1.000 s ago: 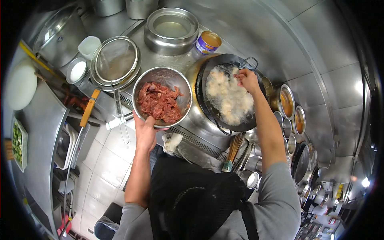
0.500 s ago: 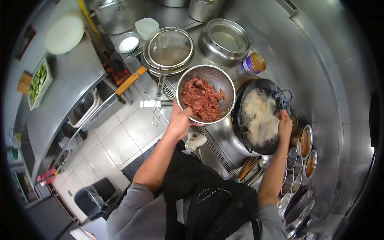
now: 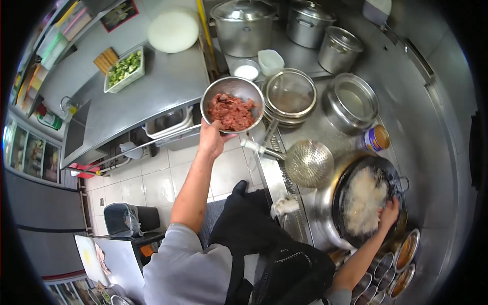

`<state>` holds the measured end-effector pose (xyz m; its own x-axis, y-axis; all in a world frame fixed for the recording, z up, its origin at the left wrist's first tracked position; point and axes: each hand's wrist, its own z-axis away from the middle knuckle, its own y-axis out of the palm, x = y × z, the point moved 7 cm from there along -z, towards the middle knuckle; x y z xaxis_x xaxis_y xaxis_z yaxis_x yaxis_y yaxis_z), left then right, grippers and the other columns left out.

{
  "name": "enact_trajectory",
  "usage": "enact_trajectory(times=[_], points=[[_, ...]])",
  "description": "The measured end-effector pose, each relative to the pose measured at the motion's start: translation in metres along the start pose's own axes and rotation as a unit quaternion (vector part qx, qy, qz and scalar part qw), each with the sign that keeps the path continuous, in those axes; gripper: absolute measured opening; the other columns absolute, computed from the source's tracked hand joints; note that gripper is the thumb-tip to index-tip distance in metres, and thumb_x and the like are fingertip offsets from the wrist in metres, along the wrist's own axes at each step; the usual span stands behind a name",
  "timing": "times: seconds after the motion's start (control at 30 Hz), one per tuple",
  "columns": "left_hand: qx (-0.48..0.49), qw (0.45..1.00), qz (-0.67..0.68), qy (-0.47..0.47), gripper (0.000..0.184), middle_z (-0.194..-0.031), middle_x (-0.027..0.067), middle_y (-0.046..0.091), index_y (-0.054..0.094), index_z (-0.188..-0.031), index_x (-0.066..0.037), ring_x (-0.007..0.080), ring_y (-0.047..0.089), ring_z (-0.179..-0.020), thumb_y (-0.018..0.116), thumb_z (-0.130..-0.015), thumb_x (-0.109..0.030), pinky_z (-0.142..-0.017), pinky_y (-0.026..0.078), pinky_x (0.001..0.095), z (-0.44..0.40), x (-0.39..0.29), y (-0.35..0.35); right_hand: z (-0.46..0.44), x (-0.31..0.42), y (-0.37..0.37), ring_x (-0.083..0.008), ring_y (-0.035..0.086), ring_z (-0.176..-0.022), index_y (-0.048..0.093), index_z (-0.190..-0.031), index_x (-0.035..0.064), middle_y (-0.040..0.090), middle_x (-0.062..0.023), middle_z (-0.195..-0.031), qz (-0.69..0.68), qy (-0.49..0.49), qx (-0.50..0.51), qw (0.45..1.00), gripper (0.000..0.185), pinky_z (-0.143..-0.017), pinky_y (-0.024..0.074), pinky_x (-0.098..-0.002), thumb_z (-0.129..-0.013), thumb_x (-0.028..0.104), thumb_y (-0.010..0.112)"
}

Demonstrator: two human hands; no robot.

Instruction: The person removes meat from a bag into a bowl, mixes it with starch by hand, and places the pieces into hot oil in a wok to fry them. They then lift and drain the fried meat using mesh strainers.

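Observation:
My left hand (image 3: 212, 138) grips the rim of a steel bowl (image 3: 249, 85), its thumb over the near edge. Raw, reddish sliced meat (image 3: 231, 112) lies inside the bowl. Over the right edge of a black wok (image 3: 340, 195), my right hand (image 3: 389, 212) has its fingers bent downward, close to the pale, foaming contents (image 3: 363, 201). Whether those fingers hold anything is hidden. A perforated ladle (image 3: 309, 163) with a white-wrapped handle rests left of the wok, and a round mesh strainer (image 3: 291, 91) lies behind it.
Lidded pots (image 3: 244, 28) stand at the back. A wide steel pot (image 3: 351, 103) and an open can (image 3: 376, 138) are behind the wok. Sauce containers (image 3: 406, 250) sit at lower right. On the left counter (image 3: 147, 96) is a tray of green vegetables (image 3: 124, 71). A bin (image 3: 131, 219) stands below.
The view has swung left. My left hand has carried the bowl leftward, away from the wok, uncovering the perforated ladle. My right hand has moved lower along the wok's right side.

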<state>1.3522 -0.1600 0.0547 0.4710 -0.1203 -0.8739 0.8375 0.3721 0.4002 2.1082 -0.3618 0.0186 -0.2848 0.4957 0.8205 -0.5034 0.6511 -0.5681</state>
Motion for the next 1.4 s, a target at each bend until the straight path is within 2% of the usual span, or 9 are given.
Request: enact_trajectory(times=[0.2,0.3,0.43,0.5,0.73,0.83,0.93,1.07,1.4], points=[[-0.122,0.985,0.016,0.121,0.052,-0.151,0.0164,0.048,0.041,-0.150,-0.009,0.0403,0.064,-0.125,0.050,-0.099,-0.002,-0.093,0.066,0.0543,-0.141,-0.052,-0.108,-0.014,-0.029,0.053,-0.0216,0.071,-0.083,0.044,-0.160,0.0088,0.072,-0.0165,-0.126,-0.043,-0.009,0.077,0.996,0.058,-0.058,0.0563,-0.0309,-0.102,0.012,0.051],[-0.136,0.600,-0.762,0.204,0.021,-0.093,0.0232,0.075,0.076,-0.104,-0.004,0.0411,0.071,-0.087,0.070,-0.094,-0.021,-0.079,0.057,0.0532,-0.223,-0.085,-0.165,-0.013,-0.012,-0.010,-0.0326,0.073,-0.113,0.061,-0.144,0.0031,0.073,-0.0207,-0.130,0.141,-0.053,-0.139,0.979,0.050,-0.088,0.0595,-0.0452,-0.103,0.031,0.064],[0.094,0.939,-0.244,0.223,0.034,-0.139,0.0134,0.066,0.067,-0.134,-0.004,0.0296,0.067,-0.116,0.058,-0.102,-0.004,-0.097,0.062,0.0437,-0.370,-0.063,-0.248,0.003,-0.011,-0.023,-0.0272,0.074,-0.088,0.077,-0.120,0.0075,0.079,-0.0143,-0.105,0.226,-0.097,-0.244,0.938,0.032,-0.078,0.0589,-0.0426,-0.098,0.028,0.067],[-0.025,0.945,-0.270,0.181,0.036,-0.148,0.0146,0.058,0.059,-0.143,0.000,0.0290,0.061,-0.129,0.055,-0.111,-0.015,-0.098,0.065,0.0426,-0.438,-0.051,-0.310,0.040,0.030,0.024,-0.0189,0.068,-0.083,0.077,-0.125,0.0050,0.077,-0.0096,-0.099,0.198,0.161,0.013,0.967,0.037,-0.079,0.0574,-0.0365,-0.096,0.027,0.073],[-0.076,0.681,-0.711,0.158,0.045,-0.147,0.0165,0.058,0.055,-0.147,0.001,0.0299,0.059,-0.130,0.062,-0.106,-0.014,-0.106,0.058,0.0442,-0.449,-0.056,-0.309,0.044,0.074,-0.023,-0.0212,0.077,-0.096,0.070,-0.123,-0.0099,0.081,-0.0148,-0.091,0.042,0.016,-0.232,0.972,0.059,-0.085,0.0576,-0.0359,-0.110,0.044,0.051],[-0.194,0.761,-0.526,0.327,0.037,-0.142,0.0180,0.061,0.060,-0.139,0.001,0.0304,0.061,-0.126,0.060,-0.106,-0.015,-0.107,0.054,0.0436,-0.364,-0.062,-0.222,0.042,0.021,0.009,-0.0243,0.075,-0.105,0.047,-0.151,-0.0051,0.078,-0.0196,-0.109,-0.144,0.054,-0.203,0.967,0.057,-0.088,0.0593,-0.0401,-0.111,0.036,0.045],[0.055,0.887,-0.347,0.300,0.032,-0.137,0.0194,0.065,0.066,-0.131,0.002,0.0308,0.063,-0.123,0.059,-0.106,-0.016,-0.108,0.051,0.0431,-0.223,-0.014,-0.038,0.053,0.005,0.028,-0.0271,0.072,-0.114,0.037,-0.159,-0.0013,0.072,-0.0220,-0.127,-0.311,0.107,-0.122,0.936,0.059,-0.091,0.0591,-0.0441,-0.110,0.031,0.043],[0.653,0.638,-0.360,0.192,0.043,-0.124,0.0179,0.067,0.059,-0.139,-0.004,0.0321,0.067,-0.115,0.070,-0.099,-0.013,-0.100,0.053,0.0406,-0.013,0.103,0.119,0.075,0.047,0.017,-0.0275,0.067,-0.123,0.036,-0.161,0.0025,0.069,-0.0211,-0.138,-0.483,0.093,-0.007,0.871,0.058,-0.094,0.0580,-0.0460,-0.110,0.030,0.041],[0.616,0.501,-0.592,0.139,0.043,-0.120,0.0239,0.063,0.059,-0.137,-0.001,0.0409,0.067,-0.108,0.068,-0.096,-0.010,-0.094,0.055,0.0490,-0.007,0.172,0.075,0.043,-0.017,-0.014,-0.0226,0.074,-0.089,0.053,-0.146,0.0052,0.075,-0.0137,-0.115,-0.180,0.018,-0.079,0.980,0.043,-0.072,0.0593,-0.0372,-0.105,0.013,0.058]])
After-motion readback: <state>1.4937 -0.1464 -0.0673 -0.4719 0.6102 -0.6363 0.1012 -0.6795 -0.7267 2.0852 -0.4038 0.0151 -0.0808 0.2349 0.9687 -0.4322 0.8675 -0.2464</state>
